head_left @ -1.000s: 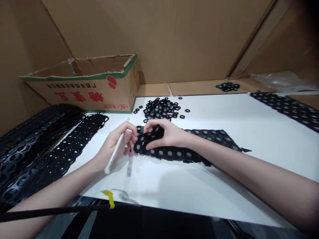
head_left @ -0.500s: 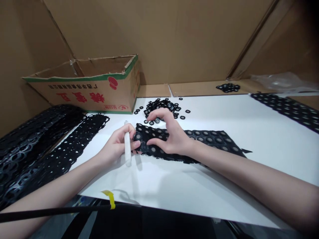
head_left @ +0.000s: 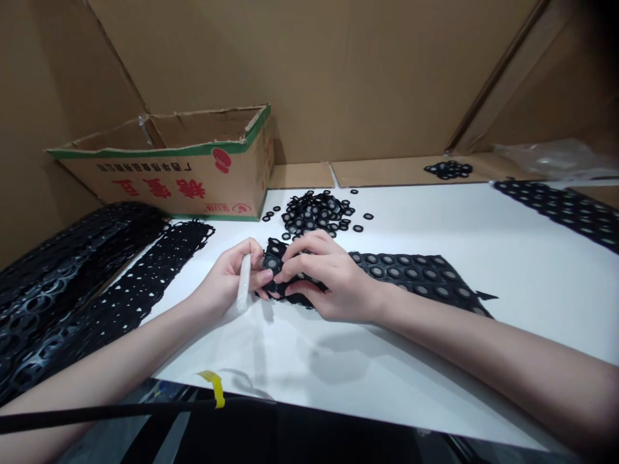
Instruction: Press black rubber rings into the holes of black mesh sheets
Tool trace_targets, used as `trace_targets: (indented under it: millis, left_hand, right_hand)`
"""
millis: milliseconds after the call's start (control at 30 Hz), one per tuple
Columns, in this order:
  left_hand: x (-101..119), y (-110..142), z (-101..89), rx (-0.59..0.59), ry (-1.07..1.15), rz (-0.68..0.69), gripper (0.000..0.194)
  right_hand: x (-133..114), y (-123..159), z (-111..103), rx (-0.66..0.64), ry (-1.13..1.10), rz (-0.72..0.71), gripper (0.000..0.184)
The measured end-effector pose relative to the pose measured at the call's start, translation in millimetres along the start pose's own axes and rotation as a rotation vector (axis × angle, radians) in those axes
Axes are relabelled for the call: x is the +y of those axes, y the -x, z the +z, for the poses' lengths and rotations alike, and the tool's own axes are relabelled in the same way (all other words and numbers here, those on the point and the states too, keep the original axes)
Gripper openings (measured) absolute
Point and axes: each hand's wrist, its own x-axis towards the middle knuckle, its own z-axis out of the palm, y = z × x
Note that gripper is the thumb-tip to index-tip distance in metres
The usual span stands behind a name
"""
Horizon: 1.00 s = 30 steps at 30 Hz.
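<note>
In the head view there were two hands on one spotted black sheet, which lay on the middle of the worktop. The left hand was nearly closed, pinching the sheet's left end between thumb and fingers, with one white stick held in it too. The right hand was partly closed, fingers curled and thumb beneath them, on the sheet near that end. There were two piles of small black rings, a large heap and a smaller cluster, too jumbled to count; three loose rings lay left of the heap. One carton stood open behind one perforated strip.

The right hand covered part of the sheet, and its fingertips' exact grip was hard to tell. The frame cut off the black stack at left and a second sheet at right. The worktop was white, with cardboard walls around it.
</note>
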Motion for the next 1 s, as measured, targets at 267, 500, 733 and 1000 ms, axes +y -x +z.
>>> trace_targets:
  millis: [267,500,733,1000]
  left_hand:
    - [-0.8,-0.8,3.3,0.031,-0.006,0.019,0.05]
    - [-2.7,-1.0,4.1,0.023,-0.043,0.028,0.051]
    - [-3.3,-0.3,4.3,0.025,-0.058,0.012,0.05]
    - [-5.3,1.7,3.4,0.09,-0.103,-0.005,0.048]
  right_hand:
    - [-4.0,-2.1,2.8,0.004,0.044,-0.041,0.022]
    - [-3.7,-1.2,4.0,0.004,0.06,-0.053,0.019]
    - [-3.3,0.1,3.3,-0.062,0.088,-0.054,0.02]
    - [-0.6,4.9,1.3,-0.147,0.052,0.002,0.027]
